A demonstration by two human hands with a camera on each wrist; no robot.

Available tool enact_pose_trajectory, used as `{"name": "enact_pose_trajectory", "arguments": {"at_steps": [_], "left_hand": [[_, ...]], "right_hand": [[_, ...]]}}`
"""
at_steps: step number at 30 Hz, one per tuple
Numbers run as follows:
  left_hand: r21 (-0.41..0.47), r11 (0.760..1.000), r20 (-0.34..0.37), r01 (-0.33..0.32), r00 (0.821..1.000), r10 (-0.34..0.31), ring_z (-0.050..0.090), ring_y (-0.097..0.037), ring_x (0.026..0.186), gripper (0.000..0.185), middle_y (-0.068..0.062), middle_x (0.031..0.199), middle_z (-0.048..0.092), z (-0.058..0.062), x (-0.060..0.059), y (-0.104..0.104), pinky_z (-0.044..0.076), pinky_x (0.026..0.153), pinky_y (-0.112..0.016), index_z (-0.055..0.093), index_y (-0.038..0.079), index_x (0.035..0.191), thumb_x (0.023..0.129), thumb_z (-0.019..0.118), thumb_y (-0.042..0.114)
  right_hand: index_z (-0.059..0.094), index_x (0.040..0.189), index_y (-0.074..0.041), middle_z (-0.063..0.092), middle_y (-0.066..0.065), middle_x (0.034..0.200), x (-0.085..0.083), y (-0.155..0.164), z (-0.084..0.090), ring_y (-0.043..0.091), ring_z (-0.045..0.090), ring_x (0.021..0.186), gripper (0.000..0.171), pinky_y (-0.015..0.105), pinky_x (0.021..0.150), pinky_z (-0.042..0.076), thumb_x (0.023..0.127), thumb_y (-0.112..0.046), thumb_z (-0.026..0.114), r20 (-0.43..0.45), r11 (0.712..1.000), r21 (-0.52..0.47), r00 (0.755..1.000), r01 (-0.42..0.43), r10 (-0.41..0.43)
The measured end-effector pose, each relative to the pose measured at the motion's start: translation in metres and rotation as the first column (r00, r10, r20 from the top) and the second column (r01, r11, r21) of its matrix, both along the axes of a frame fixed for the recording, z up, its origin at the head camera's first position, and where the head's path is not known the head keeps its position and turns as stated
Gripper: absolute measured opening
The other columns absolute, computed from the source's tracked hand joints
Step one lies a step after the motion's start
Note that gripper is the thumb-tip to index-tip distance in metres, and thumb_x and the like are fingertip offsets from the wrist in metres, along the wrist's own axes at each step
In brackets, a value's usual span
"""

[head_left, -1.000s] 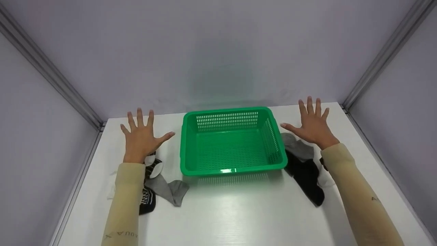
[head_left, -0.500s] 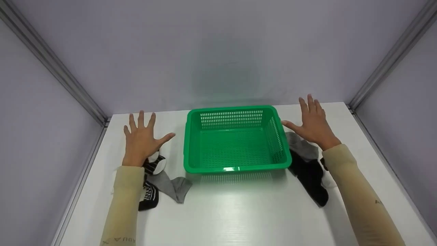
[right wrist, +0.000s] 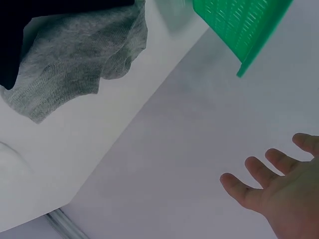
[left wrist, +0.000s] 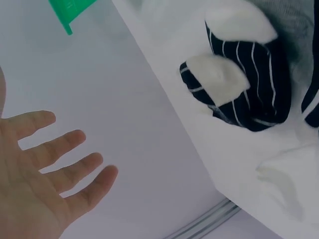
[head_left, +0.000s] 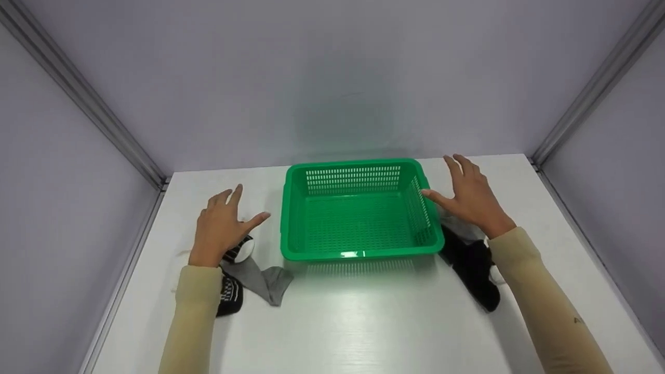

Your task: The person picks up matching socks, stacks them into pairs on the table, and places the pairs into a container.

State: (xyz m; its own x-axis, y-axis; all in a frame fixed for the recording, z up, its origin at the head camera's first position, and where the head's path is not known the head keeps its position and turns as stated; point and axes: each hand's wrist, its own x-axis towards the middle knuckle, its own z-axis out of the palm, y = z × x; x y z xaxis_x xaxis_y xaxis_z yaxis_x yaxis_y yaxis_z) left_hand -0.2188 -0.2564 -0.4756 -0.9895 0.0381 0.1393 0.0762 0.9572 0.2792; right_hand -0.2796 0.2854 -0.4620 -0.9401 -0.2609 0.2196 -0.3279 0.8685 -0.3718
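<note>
Head view shows us both of our hands over the white surface (head_left: 363, 322), one on each side of the green basket (head_left: 358, 254), and both have changed in the last second. Before, they were spread flat with fingers fanned wide; now the fingers have drawn closer and bend a little, and both hands have moved inward and back toward the socks. We judge this as the end of a rest pose and the start of a reach.

Our left hand (head_left: 221, 226) holds nothing, its fingers loose and apart. Its wrist is right over the striped black-and-white sock (left wrist: 249, 82), with a grey sock (head_left: 265, 280) lying just nearer to us. The left wrist view confirms a bare palm, clear of the cloth.

Our right hand (head_left: 470, 200) is likewise relaxed and empty, thumb tip close to the basket's right rim; we cannot tell if it touches. Beneath and behind it lie a second grey sock (right wrist: 75, 64) and a black sock (head_left: 475, 272), just beside the basket. The basket itself holds nothing.
</note>
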Motion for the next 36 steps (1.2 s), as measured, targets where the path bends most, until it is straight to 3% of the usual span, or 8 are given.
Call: {"name": "enact_pose_trajectory", "arguments": {"at_steps": [7, 12, 16, 21, 27, 36], "left_hand": [[0.049, 0.999, 0.0, 0.018, 1.0, -0.018, 0.054, -0.049, 0.137, 0.079, -0.029, 0.151, 0.054, -0.011, 0.018, 0.004, 0.052, 0.102, -0.066, 0.043, 0.002, 0.158, 0.102, 0.062, 0.055], [0.062, 0.997, -0.007, 0.036, 0.999, -0.036, 0.058, -0.046, 0.131, 0.065, -0.027, 0.144, 0.06, -0.021, 0.031, 0.004, 0.054, 0.099, -0.063, 0.053, 0.001, 0.151, 0.102, 0.065, 0.042], [0.087, 0.995, -0.022, 0.048, 0.999, -0.046, 0.061, -0.045, 0.126, 0.058, -0.024, 0.139, 0.063, -0.03, 0.039, 0.002, 0.055, 0.095, -0.061, 0.06, 0.0, 0.144, 0.101, 0.068, 0.038], [0.1, 0.994, 0.009, 0.041, 0.999, -0.043, 0.06, -0.046, 0.126, 0.055, -0.026, 0.139, 0.063, -0.04, 0.045, -0.001, 0.054, 0.097, -0.062, 0.061, -0.001, 0.142, 0.101, 0.068, 0.034], [0.119, 0.993, 0.04, 0.023, 0.999, -0.028, 0.06, -0.047, 0.127, 0.055, -0.027, 0.14, 0.062, -0.049, 0.056, -0.009, 0.054, 0.098, -0.063, 0.061, -0.002, 0.141, 0.1, 0.068, 0.035], [0.119, 0.993, 0.038, 0.002, 0.999, -0.007, 0.062, -0.044, 0.116, 0.049, -0.026, 0.128, 0.065, -0.061, 0.072, -0.02, 0.057, 0.088, -0.061, 0.067, -0.001, 0.133, 0.097, 0.072, 0.031]], "right_hand": [[0.029, 0.163, -0.001, 0.033, 0.032, 0.163, 0.016, 0.003, -0.009, 0.054, 0.036, 0.146, 0.094, 0.076, 0.114, 0.031, 0.099, -0.059, 0.065, -0.021, 0.999, -0.032, 0.999, -0.035, 0.035], [0.035, 0.16, 0.001, 0.035, 0.031, 0.162, 0.03, 0.003, -0.014, 0.053, 0.037, 0.146, 0.087, 0.074, 0.115, 0.031, 0.1, -0.053, 0.067, -0.026, 0.997, -0.063, 0.999, -0.046, 0.045], [0.039, 0.157, 0.002, 0.039, 0.03, 0.159, 0.046, -0.002, -0.017, 0.052, 0.04, 0.144, 0.084, 0.073, 0.114, 0.034, 0.099, -0.05, 0.069, -0.043, 0.996, -0.064, 0.997, -0.062, 0.06], [0.045, 0.152, 0.004, 0.047, 0.03, 0.152, 0.067, -0.017, -0.019, 0.049, 0.046, 0.138, 0.082, 0.07, 0.109, 0.041, 0.096, -0.048, 0.074, -0.111, 0.995, -0.011, 0.989, -0.097, 0.095], [0.05, 0.149, 0.002, 0.047, 0.029, 0.15, 0.09, -0.042, -0.02, 0.048, 0.042, 0.137, 0.077, 0.066, 0.108, 0.043, 0.093, -0.041, 0.08, -0.19, 0.989, -0.042, 0.973, -0.141, 0.131], [0.051, 0.151, -0.003, 0.046, 0.024, 0.152, 0.121, -0.077, -0.027, 0.038, 0.043, 0.128, 0.075, 0.06, 0.102, 0.048, 0.093, -0.041, 0.08, -0.142, 0.964, -0.121, 0.965, -0.237, 0.219]]}}
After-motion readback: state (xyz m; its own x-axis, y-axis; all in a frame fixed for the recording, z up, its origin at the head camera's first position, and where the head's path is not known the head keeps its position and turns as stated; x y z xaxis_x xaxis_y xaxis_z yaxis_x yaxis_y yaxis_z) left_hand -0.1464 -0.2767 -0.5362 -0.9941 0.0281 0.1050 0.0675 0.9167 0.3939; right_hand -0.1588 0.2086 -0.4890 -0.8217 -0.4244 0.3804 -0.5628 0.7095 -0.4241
